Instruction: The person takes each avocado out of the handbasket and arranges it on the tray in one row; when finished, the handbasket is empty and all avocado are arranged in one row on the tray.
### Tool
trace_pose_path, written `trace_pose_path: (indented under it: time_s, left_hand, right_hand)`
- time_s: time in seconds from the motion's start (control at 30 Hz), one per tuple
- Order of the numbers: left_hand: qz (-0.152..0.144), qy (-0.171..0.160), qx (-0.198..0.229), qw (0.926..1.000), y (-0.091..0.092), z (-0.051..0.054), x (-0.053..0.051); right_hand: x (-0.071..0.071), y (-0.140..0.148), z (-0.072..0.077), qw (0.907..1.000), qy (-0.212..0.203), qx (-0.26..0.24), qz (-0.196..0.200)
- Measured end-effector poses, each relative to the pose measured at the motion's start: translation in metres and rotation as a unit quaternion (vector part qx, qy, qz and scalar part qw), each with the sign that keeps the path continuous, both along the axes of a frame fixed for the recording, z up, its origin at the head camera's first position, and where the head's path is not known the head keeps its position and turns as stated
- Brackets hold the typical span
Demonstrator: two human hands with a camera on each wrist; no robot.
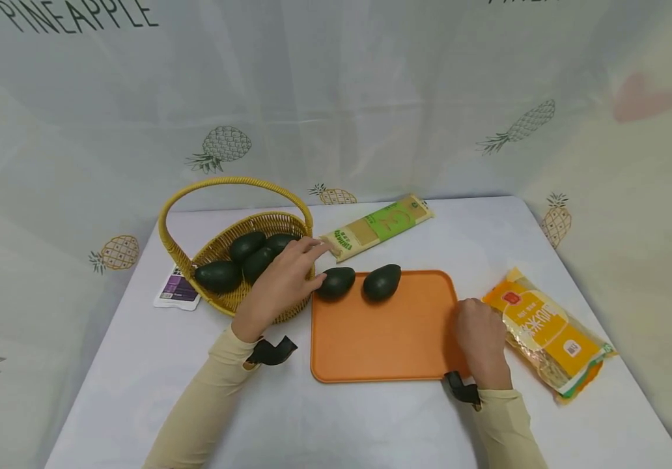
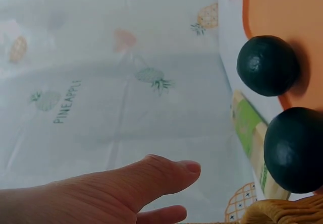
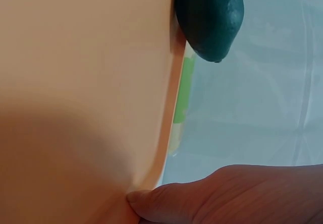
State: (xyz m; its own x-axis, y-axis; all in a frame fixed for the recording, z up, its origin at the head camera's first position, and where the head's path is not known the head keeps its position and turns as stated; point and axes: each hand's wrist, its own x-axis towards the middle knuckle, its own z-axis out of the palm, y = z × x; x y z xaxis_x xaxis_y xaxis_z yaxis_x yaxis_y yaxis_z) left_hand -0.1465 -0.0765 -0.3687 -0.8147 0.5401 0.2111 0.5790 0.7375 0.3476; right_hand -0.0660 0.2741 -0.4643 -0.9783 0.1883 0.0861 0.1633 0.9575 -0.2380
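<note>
Head view, centre: reaching over wicker basket (image 1: 241, 181) with left hand (image 1: 284, 279), fingers parted, near avocados (image 1: 381, 283) along orange tray's (image 1: 379, 335) top edge; lower right, gripping tray with right hand (image 1: 481, 335). Left wrist, bottom: extending thumb. Right wrist, bottom: pressing rim.

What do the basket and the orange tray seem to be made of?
Basket: visibly woven strands with a slight sheen, perhaps wicker or a plastic imitation.
Orange tray: probably plastic, fairly matte, judging by its even colour and smooth, rounded rim.
</note>
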Motion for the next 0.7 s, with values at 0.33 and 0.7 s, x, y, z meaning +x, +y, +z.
trace_pose_path:
  time_s: [0.33,0.7]
  left_hand:
    - [0.014,0.004,-0.021,0.9997,-0.012,-0.003,-0.003]
    - [0.053,-0.015,-0.030,0.9980,-0.033,-0.007,-0.012]
  right_hand:
    - [0.000,0.000,-0.001,0.9999,0.014,0.001,0.003]
    - [0.000,0.000,0.000,1.0000,0.000,0.003,-0.006]
